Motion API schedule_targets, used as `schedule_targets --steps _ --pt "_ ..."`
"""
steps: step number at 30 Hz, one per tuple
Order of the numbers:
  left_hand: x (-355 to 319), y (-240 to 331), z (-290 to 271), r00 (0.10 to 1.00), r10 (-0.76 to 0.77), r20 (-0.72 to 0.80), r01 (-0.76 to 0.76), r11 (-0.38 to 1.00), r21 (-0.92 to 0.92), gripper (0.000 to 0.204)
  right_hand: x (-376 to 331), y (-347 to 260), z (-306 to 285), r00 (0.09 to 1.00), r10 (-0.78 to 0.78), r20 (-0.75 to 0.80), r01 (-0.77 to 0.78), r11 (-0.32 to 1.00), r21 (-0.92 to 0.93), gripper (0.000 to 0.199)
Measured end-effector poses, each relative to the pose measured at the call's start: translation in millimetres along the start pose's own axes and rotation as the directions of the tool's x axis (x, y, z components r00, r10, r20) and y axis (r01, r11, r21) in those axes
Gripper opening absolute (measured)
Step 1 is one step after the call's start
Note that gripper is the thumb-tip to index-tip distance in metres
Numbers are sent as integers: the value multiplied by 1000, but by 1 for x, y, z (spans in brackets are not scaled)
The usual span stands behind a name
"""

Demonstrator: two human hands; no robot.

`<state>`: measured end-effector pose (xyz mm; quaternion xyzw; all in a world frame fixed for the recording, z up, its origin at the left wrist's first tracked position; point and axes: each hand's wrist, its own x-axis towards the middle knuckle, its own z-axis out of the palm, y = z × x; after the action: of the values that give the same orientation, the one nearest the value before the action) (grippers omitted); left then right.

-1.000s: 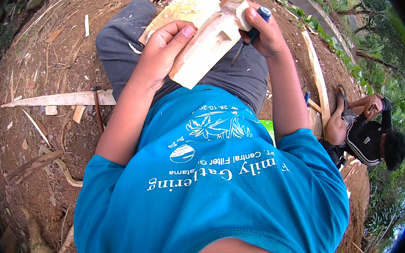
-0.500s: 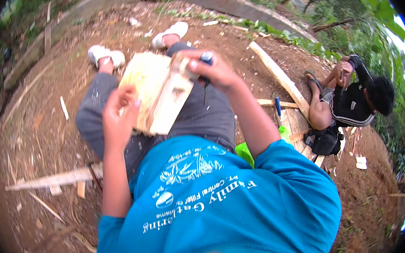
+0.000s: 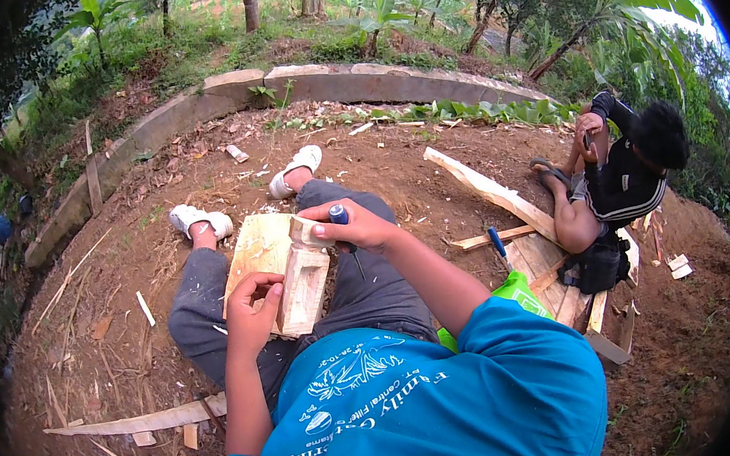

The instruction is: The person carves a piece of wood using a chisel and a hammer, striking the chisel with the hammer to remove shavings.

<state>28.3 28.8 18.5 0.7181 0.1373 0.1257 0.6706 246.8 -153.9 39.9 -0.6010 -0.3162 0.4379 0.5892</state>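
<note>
A pale wooden block (image 3: 303,297) with a notch cut into its upper face rests across my lap, against a flat wooden board (image 3: 258,243). My left hand (image 3: 252,314) is closed at the block's left edge, thumb and fingertips against the wood. Curled over the far end is my right hand (image 3: 360,227), with a blue-handled screwdriver (image 3: 339,215) in its grip, the thin shaft pointing down beside the block. Its fingers also press on a small wood piece (image 3: 308,231) at the block's top; whether this piece is separate I cannot tell.
Wood strips and chips litter the dirt. A long plank (image 3: 493,191), another blue-handled tool (image 3: 496,242) and a green bag (image 3: 521,292) are at the right. A person (image 3: 631,158) sits beyond, near a black bag (image 3: 601,260). A low concrete wall (image 3: 325,82) curves behind.
My left hand has come down from above the board onto the block's edge. The block has turned more upright in view. My right hand keeps the screwdriver. The view has tilted up.
</note>
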Motion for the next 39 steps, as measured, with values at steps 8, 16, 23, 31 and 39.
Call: schedule_targets --steps 8,16,23,31,39 --pt "-2 5 -12 987 -57 148 53 998 31 8 -3 -4 5 998 12 56 -12 1000 -6 58" --pt "-10 -2 -9 979 85 186 -82 996 -22 7 -2 1 4 999 -36 30 35 998 50 58" --pt "-18 -11 -19 994 -106 31 106 994 17 27 -9 -10 -17 995 -31 -99 39 996 81 61" --pt "-6 -2 13 957 285 -48 -252 904 346 40 6 -1 9 962 50 -269 -54 999 -8 50" --pt "-15 1 13 980 143 -140 -97 953 288 40 11 1 37 983 18 -182 -31 997 -69 47"
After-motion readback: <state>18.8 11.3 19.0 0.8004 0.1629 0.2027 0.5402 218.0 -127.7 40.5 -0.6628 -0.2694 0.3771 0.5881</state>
